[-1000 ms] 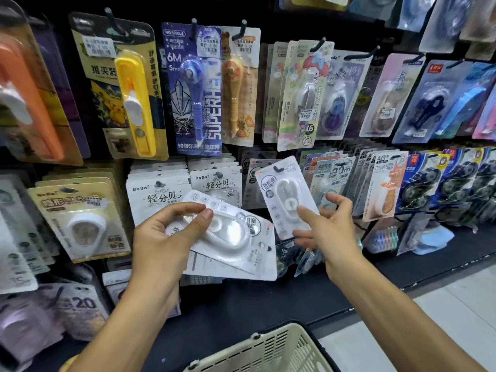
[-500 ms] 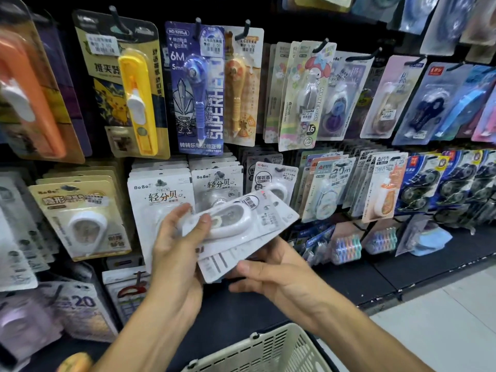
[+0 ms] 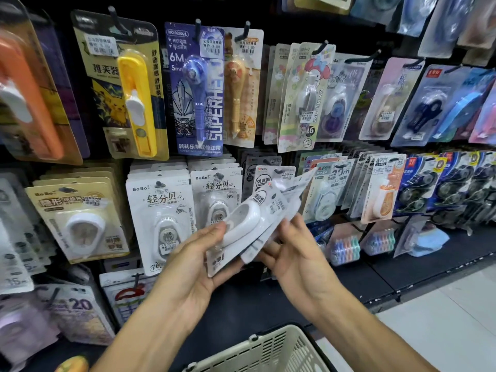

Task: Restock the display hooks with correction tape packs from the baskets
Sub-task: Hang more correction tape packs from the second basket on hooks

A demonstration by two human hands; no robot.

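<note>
The dark pegboard display wall (image 3: 268,12) fills the frame from the upper left to the right edge, hung with carded stationery on black metal hooks. The top row runs from a yellow clip dispenser card (image 3: 120,89) at upper left, through a blue card printed with a superhero figure (image 3: 197,89), to pastel cartoon cards at upper right. The row below, across the centre, is densely stocked: stacks of white "BoBo" correction tape cards (image 3: 161,218) left of centre, blue and orange tape cards to the right. Most hooks in view appear full or nearly so.

At the bottom centre stands the rim of a cream plastic slatted basket (image 3: 268,350); its contents cannot be seen from this angle.

In the centre of the frame, a fanned handful of white carded correction tape packs with clear blisters (image 3: 257,213) is held in front of the lower row, tilted up toward the right — not yet on any hook. The left hand (image 3: 193,264) is closed round the lower end of the bundle, thumb pressed on the front blister. The right hand (image 3: 295,253) cups the bundle from behind and below, fingers curled against the rear cards; whether it has separated one pack I cannot tell.

Just behind the top of the bundle hangs a matching white card (image 3: 264,178) on its hook — likely the target position.

Assessment: restocking is mid-way. Several packs are in hand and remain to be hung; further stock in the basket cannot be confirmed.
</note>
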